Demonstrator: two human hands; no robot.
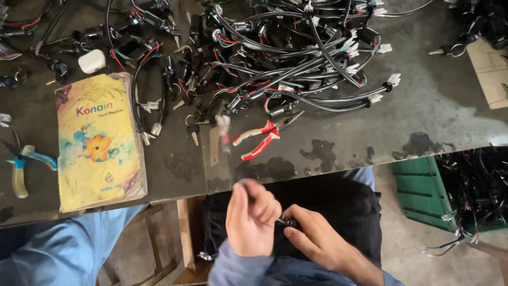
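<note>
Roughly, biggest first: dark table (pixel 434 114) carries a big tangle of black wire harnesses (pixel 296 50), loose and close to the near edge, so a tug on one lead could drag others off. Green crate (pixel 418 190) on the floor at right holds more wires. Yellow register book (pixel 99 142) lies at left, blue-handled cutters (pixel 20 167) beside it. Red-handled pliers (pixel 264 136) sit near the table edge, just above the lap; a knock could drop them onto the hands. Left hand (pixel 253 218) is clenched around a small black part (pixel 288 222), held low over the lap below the table. Right hand (pixel 317 238) pinches the same part with its fingertips. Part is mostly hidden, tiny; a slipped grip likely drops it to the floor.
</note>
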